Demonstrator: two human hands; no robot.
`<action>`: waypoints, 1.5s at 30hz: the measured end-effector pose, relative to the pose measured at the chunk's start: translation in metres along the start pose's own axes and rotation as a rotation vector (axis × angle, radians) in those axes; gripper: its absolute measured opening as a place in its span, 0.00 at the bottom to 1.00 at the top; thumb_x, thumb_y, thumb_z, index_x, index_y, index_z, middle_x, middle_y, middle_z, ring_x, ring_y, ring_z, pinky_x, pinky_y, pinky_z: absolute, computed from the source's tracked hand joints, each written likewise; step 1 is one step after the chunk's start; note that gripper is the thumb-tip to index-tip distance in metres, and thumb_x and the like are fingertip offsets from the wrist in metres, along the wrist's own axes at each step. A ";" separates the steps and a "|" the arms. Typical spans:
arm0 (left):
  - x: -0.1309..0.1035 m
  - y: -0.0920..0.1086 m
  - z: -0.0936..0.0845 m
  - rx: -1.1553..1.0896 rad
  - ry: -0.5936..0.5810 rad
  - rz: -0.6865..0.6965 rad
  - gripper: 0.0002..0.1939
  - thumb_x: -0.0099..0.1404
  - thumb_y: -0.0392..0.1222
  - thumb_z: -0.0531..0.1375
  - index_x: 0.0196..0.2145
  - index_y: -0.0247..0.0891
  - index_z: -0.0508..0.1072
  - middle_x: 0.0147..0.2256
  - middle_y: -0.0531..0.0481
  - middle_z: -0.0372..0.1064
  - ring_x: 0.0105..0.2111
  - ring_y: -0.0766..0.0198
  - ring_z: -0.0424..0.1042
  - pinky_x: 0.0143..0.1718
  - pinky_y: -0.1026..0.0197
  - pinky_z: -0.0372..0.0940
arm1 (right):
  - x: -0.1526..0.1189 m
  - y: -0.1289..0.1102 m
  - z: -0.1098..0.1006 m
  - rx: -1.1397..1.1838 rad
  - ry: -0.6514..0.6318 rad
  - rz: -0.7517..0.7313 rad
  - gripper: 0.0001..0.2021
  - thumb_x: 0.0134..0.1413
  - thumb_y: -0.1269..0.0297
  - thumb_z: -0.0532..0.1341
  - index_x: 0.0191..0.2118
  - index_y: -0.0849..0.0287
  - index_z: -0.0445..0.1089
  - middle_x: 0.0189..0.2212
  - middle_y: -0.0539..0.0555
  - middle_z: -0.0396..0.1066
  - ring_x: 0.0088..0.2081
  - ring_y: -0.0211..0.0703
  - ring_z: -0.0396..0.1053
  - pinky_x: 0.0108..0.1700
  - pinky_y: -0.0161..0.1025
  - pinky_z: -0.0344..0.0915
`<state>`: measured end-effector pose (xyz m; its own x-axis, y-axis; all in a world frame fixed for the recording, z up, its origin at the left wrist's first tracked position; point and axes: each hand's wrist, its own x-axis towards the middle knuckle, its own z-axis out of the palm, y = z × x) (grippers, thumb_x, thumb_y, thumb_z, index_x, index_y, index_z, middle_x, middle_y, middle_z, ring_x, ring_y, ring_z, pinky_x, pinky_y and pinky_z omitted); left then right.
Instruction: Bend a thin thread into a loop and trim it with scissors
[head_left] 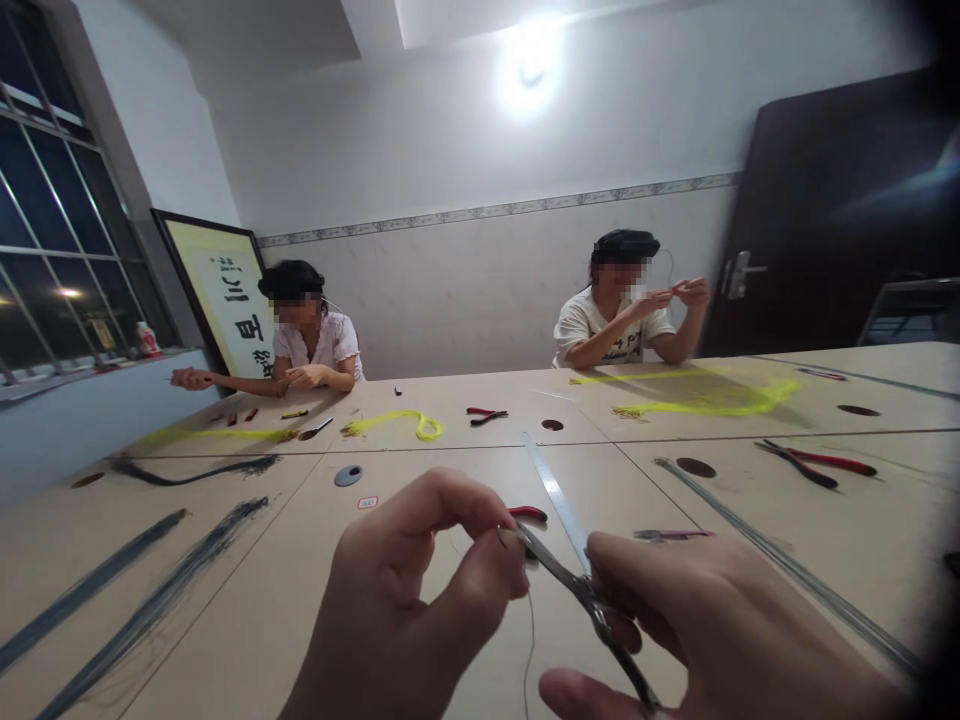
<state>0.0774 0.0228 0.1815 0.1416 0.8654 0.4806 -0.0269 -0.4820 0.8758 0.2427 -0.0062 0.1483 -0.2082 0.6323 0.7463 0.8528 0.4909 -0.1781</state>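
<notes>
My left hand (427, 590) is raised over the table at the centre, its thumb and forefinger pinching a tiny dark hook-like piece (504, 538). From that pinch a thin grey line (532, 640) hangs down. My right hand (697, 620) grips small metal scissors (596, 612), whose tips reach the left fingertips beside the piece. The handle loops are partly hidden by my right hand. Behind the hands, a steel ruler (555, 490) and a red-handled tool (528, 514) lie on the table, the tool partly covered by my left fingers.
Dark strand bundles (165, 580) lie left, a grey-green bundle (787, 565) right. Red-and-black pliers (817, 464) rest at right, smaller pliers (487, 415) further back. Yellow strands (705, 400) lie on the far table (465, 385). Two people sit behind it, one left (319, 345), one right (615, 320).
</notes>
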 end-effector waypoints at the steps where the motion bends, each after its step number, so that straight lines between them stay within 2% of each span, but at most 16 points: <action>1: -0.001 0.001 0.001 -0.011 0.031 -0.012 0.08 0.52 0.33 0.60 0.20 0.44 0.72 0.16 0.63 0.69 0.20 0.73 0.68 0.24 0.74 0.64 | 0.001 -0.001 0.000 0.001 0.005 0.006 0.15 0.39 0.49 0.68 0.25 0.55 0.69 0.13 0.44 0.67 0.12 0.36 0.64 0.12 0.30 0.57; 8: -0.003 0.003 0.006 0.028 0.083 -0.032 0.07 0.52 0.34 0.61 0.19 0.44 0.72 0.15 0.62 0.69 0.19 0.72 0.68 0.23 0.73 0.64 | 0.005 -0.004 -0.003 -0.021 -0.017 0.045 0.17 0.35 0.52 0.69 0.19 0.55 0.61 0.10 0.43 0.64 0.10 0.37 0.63 0.14 0.33 0.53; 13: -0.001 0.000 0.002 0.053 0.068 0.015 0.07 0.52 0.35 0.61 0.20 0.44 0.72 0.16 0.62 0.69 0.19 0.71 0.68 0.24 0.72 0.65 | 0.008 -0.004 -0.003 0.022 -0.033 0.070 0.18 0.36 0.53 0.69 0.18 0.56 0.60 0.10 0.44 0.64 0.09 0.37 0.63 0.12 0.32 0.52; 15: 0.001 -0.001 0.000 0.090 0.028 0.043 0.07 0.53 0.34 0.61 0.20 0.44 0.72 0.16 0.61 0.69 0.19 0.71 0.68 0.24 0.71 0.66 | 0.009 -0.004 -0.003 0.028 -0.024 0.069 0.18 0.36 0.54 0.69 0.17 0.56 0.60 0.09 0.44 0.64 0.09 0.38 0.63 0.13 0.32 0.52; 18: 0.002 -0.001 -0.003 0.134 -0.034 0.071 0.08 0.53 0.33 0.60 0.21 0.43 0.72 0.16 0.61 0.70 0.19 0.71 0.69 0.23 0.73 0.65 | 0.008 -0.005 -0.004 0.020 -0.031 0.062 0.18 0.37 0.53 0.69 0.17 0.56 0.60 0.09 0.44 0.64 0.09 0.38 0.63 0.13 0.32 0.53; 22: 0.002 -0.001 -0.002 0.103 0.017 0.058 0.08 0.54 0.33 0.60 0.21 0.44 0.72 0.16 0.62 0.70 0.19 0.72 0.68 0.24 0.74 0.65 | 0.008 -0.005 -0.005 -0.034 -0.023 0.045 0.17 0.37 0.55 0.69 0.18 0.56 0.60 0.10 0.43 0.64 0.09 0.37 0.63 0.13 0.32 0.53; 27: 0.002 -0.001 -0.003 0.134 -0.024 0.063 0.08 0.54 0.33 0.60 0.21 0.43 0.72 0.17 0.61 0.70 0.19 0.71 0.69 0.24 0.73 0.65 | 0.009 -0.004 -0.004 -0.173 0.049 -0.042 0.20 0.34 0.53 0.69 0.16 0.55 0.57 0.07 0.41 0.59 0.06 0.35 0.58 0.10 0.31 0.49; 32: 0.002 -0.002 -0.005 0.142 -0.052 0.087 0.07 0.55 0.33 0.60 0.22 0.43 0.71 0.17 0.61 0.70 0.20 0.72 0.68 0.24 0.74 0.65 | 0.006 -0.001 -0.004 -0.246 0.070 -0.078 0.20 0.37 0.51 0.66 0.17 0.54 0.56 0.07 0.42 0.59 0.07 0.35 0.59 0.11 0.32 0.49; 37: 0.003 -0.002 -0.004 0.133 -0.034 0.077 0.07 0.55 0.34 0.60 0.22 0.44 0.71 0.17 0.61 0.70 0.20 0.71 0.69 0.24 0.74 0.65 | 0.003 0.005 -0.003 -0.257 0.002 -0.086 0.20 0.44 0.48 0.64 0.18 0.54 0.56 0.08 0.42 0.60 0.08 0.35 0.60 0.12 0.32 0.52; 41: 0.004 -0.003 -0.005 0.158 -0.089 0.095 0.07 0.56 0.34 0.60 0.23 0.44 0.72 0.18 0.61 0.71 0.21 0.71 0.69 0.24 0.73 0.66 | 0.004 0.007 -0.003 -0.279 0.031 -0.080 0.20 0.43 0.50 0.64 0.17 0.54 0.55 0.08 0.43 0.59 0.08 0.35 0.59 0.12 0.33 0.50; 45: 0.002 -0.002 -0.004 0.150 -0.053 0.073 0.07 0.56 0.34 0.60 0.22 0.44 0.71 0.17 0.61 0.70 0.20 0.71 0.69 0.24 0.72 0.65 | 0.004 0.003 -0.005 -0.174 -0.028 -0.054 0.20 0.42 0.50 0.65 0.16 0.55 0.57 0.08 0.43 0.59 0.08 0.34 0.59 0.12 0.32 0.51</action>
<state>0.0736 0.0258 0.1802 0.1964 0.8209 0.5362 0.1087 -0.5617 0.8202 0.2469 -0.0055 0.1539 -0.2672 0.6250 0.7335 0.9095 0.4151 -0.0223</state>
